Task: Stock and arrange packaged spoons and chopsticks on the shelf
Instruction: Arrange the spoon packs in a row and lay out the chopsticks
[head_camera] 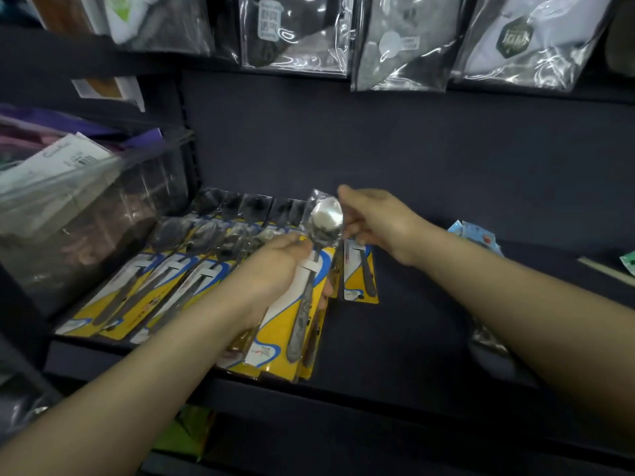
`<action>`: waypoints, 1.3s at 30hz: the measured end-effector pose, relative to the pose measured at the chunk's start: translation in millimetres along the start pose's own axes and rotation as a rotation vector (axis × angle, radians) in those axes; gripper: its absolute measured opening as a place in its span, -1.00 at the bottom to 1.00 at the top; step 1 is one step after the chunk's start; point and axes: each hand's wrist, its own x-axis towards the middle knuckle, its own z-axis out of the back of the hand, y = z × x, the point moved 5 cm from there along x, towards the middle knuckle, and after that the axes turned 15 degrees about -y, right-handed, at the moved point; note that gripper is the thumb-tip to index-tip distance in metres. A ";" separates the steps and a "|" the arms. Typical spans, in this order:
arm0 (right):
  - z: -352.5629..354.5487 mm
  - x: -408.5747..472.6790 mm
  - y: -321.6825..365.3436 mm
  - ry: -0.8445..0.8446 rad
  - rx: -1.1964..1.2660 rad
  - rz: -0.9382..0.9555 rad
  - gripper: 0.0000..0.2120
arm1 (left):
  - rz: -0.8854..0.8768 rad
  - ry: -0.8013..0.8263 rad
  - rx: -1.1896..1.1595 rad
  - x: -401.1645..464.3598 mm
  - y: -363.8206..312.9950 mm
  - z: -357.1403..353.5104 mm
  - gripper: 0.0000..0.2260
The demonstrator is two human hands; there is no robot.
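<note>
The left hand point(275, 266) is gripping a fanned stack of carded spoon packs point(292, 324) around its middle, fingers curled under and thumb on top, with the top spoon's shiny bowl point(325, 219) tilting up off the shelf. The right hand point(371, 221) is pinching the clear plastic at the head of that top pack, fingers closed on the wrapper beside the bowl. Both hands are working over the dark shelf point(429, 304), just right of a row of matching yellow-and-blue spoon packs point(154, 290) lying side by side with their handles pointing toward the front edge. One more spoon pack point(360, 280) is lying alone on the shelf just beyond the held stack, partly under the right hand.

The likeliest trouble is the stack slipping. The cards look slick and are already fanning out at the lower end, which is hanging past the shelf lip, so loosening the left grip while the right hand is pulling one pack free could send the lower packs sliding to the floor. Pulling by the thin wrapper alone could tear it or let the spoon swing and knock the neighbouring row crooked. Setting the pack down at an angle could overlap the lone pack and spoil the spacing. At the far right, a pale chopstick-like stick point(601, 269) and a blue-printed packet point(476, 235) are lying well apart from the hands; what they are exactly I cannot tell.
</note>
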 end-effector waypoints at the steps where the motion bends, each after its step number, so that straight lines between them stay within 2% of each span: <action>1: -4.3 -11.9 3.3 0.083 -0.006 0.001 -0.88 | -0.066 0.033 0.035 -0.7 -2.4 -4.4 -0.79; 2: -4.8 -19.9 4.9 0.121 -0.001 0.007 -0.96 | -0.136 0.069 0.078 -5.0 -7.0 -8.9 -0.83; 4: 4.2 -25.1 5.3 0.082 0.042 0.013 -0.87 | -0.323 0.114 0.253 -16.1 -14.6 -10.2 -0.81; 6: 23.3 -23.1 1.4 -0.034 0.082 -0.005 -0.80 | -0.577 0.157 0.541 -25.6 -15.7 -6.6 -0.87; 8: 38.8 -23.1 -8.8 -0.115 0.071 -0.048 -0.78 | -0.820 0.195 0.792 -33.5 -11.3 2.1 -0.59; 10: 41.0 -24.9 -23.7 -0.136 -0.021 -0.083 -0.81 | -0.939 0.276 0.938 -42.1 -3.0 9.7 -0.35; 13: 29.0 -25.9 -39.2 -0.140 -0.158 -0.081 -0.91 | -0.982 0.366 1.033 -47.7 13.6 18.8 -0.21; 18: 17.9 -16.2 -49.6 -0.266 -0.334 0.005 -0.92 | -0.955 0.409 1.173 -50.4 23.9 24.4 -0.17; 22: 14.2 -21.3 -51.6 -0.379 -0.646 0.107 -0.73 | -0.904 0.416 1.187 -54.3 26.0 21.0 -0.06; 24: 10.8 -29.8 -44.4 -0.427 -0.704 0.178 -0.65 | -0.908 0.395 1.192 -55.8 25.6 18.0 -0.08; 27: 12.9 -46.2 -37.5 -0.432 -0.718 0.141 -0.53 | -0.912 0.391 1.174 -55.5 28.0 14.7 -0.13; 30: 15.8 -65.7 -41.2 -0.343 -0.709 0.075 -0.64 | -0.950 0.480 1.200 -60.1 33.0 7.7 -0.28; 33: 11.1 -80.1 -40.8 -0.325 -0.683 0.083 -0.74 | -0.935 0.503 1.222 -55.7 34.7 5.5 -0.38; 39: 20.1 -99.2 -26.4 -0.385 -0.787 0.184 -0.75 | -0.971 0.502 1.187 -54.6 32.1 5.9 -0.39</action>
